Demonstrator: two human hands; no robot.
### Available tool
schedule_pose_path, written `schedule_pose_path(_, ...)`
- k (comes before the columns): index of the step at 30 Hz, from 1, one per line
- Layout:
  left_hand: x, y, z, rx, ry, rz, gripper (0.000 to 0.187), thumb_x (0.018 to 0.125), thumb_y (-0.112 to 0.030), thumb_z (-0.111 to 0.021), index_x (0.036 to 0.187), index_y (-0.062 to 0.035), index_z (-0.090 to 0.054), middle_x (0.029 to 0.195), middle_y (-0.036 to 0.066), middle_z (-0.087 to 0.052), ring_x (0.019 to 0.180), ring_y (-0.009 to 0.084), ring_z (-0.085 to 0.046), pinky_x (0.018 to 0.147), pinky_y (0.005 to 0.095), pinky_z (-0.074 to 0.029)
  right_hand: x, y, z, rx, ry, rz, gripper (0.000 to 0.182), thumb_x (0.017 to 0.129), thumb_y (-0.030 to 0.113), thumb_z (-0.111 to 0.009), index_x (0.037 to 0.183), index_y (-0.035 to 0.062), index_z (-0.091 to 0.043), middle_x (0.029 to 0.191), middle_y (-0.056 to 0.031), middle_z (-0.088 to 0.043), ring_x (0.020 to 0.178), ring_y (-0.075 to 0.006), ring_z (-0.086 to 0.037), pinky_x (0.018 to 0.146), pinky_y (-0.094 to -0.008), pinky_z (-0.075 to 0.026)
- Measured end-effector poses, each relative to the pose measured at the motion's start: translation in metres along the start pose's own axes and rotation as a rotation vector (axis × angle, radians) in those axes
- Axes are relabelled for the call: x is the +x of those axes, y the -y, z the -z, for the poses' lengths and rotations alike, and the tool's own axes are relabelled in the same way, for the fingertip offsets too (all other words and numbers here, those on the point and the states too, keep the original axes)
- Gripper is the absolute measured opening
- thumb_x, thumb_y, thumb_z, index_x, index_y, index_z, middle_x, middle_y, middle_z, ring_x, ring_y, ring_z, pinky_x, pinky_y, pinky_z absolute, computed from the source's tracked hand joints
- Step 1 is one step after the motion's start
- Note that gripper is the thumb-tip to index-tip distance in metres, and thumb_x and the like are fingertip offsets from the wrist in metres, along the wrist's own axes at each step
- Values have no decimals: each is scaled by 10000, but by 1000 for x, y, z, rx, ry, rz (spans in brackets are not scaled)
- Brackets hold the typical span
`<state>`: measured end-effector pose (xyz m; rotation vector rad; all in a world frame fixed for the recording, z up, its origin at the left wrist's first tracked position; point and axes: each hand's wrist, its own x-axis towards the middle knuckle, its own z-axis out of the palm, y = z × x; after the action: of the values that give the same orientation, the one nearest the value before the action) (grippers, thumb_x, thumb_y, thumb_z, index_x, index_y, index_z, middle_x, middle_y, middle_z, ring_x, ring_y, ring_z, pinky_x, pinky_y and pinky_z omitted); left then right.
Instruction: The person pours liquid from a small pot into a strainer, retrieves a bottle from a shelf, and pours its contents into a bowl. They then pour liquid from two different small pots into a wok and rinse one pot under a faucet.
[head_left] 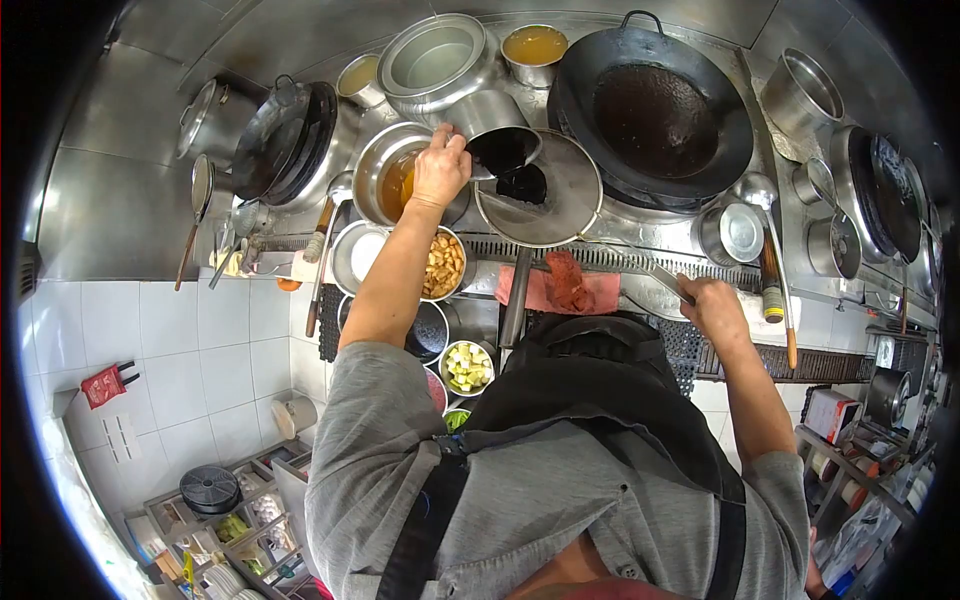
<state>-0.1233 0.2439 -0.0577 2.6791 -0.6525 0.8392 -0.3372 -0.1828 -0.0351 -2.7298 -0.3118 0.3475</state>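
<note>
My left hand (441,170) grips a steel pot (488,112) tilted over a round strainer pan (565,190). Dark liquid shows at the pot's mouth and in the pan below. My right hand (716,308) is closed on a metal handle (668,282) that runs toward the strainer's rim. Beneath my left wrist is a steel bowl (371,178) of amber liquid. Below it stand a bowl of brown chunks (444,265) and a bowl of pale green cubes (467,367).
A large black wok (655,125) with dark liquid sits right of the strainer. Ladles (757,190), a steel pot (803,92) and a lidded container (740,233) stand farther right. Red cloths (570,285) lie at the front edge; more woks (285,140) are at left.
</note>
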Motion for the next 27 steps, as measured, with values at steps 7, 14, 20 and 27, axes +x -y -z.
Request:
schedule_pose_path(7,0,-6,7,-28,-45,-15,66,713,-52,-611,744,-53,-553,1120,185,-613,627,378,-636,560,452,-541,0,-3,-2,-5,-10,22,440,690,97,-735,1118,75,-638,802,-175,-645,757,-353,-639,693,-443,-507)
schedule_pose_path(14,-5,-6,10,-30,-6,4,90,707,-57,-623,769,-62,-559,1169,208,-578,678,392,-644,594,446,-550,0,-2,-2,-8,-23,34,433,701,103,-731,1123,77,-637,785,-174,-646,747,-350,-638,691,-441,-507)
schedule_pose_path(20,-7,-6,13,-44,-35,-2,100,699,-48,-630,757,-58,-550,1183,195,-574,679,385,-645,595,440,-553,1,-4,-4,-16,-18,42,418,707,114,-726,1114,74,-641,776,-173,-643,736,-350,-636,686,-443,-507)
schedule_pose_path(27,-8,-11,19,-57,-40,-10,98,696,-46,-633,742,-58,-547,1188,180,-571,662,371,-643,585,441,-549,1,-6,-5,-18,-26,52,422,699,110,-726,1112,77,-643,766,-169,-639,732,-347,-635,684,-445,-507)
